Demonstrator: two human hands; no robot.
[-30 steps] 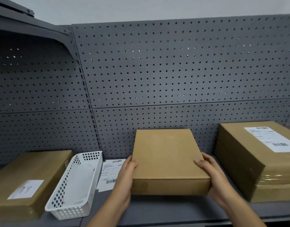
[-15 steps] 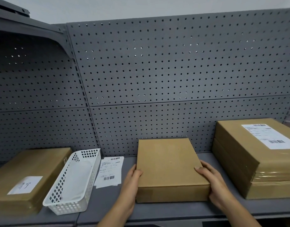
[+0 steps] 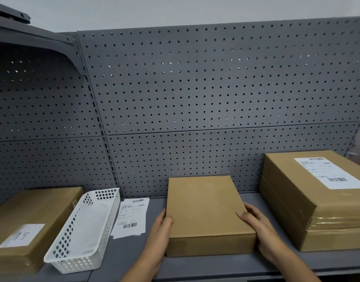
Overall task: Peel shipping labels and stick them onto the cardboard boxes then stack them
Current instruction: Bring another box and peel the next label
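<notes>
Both hands, left hand (image 3: 162, 226) and right hand (image 3: 256, 227), grip the sides of an unlabelled box (image 3: 207, 212) flat on the shelf (image 3: 195, 265), loose labels (image 3: 132, 217) waiting beside, one labelled stack (image 3: 317, 200) already done.

Grey pegboard back panels (image 3: 215, 88), grey metal shelf (image 3: 195, 265), upper shelf at left (image 3: 22, 35), pale wall above (image 3: 175, 11)

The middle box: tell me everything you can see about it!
The middle box is plain brown cardboard, flat, rectangular and closed, with no label on top. It looks set flat on the grey shelf. The left hand grips its left edge and the right hand its right edge, thumbs on top.
</notes>
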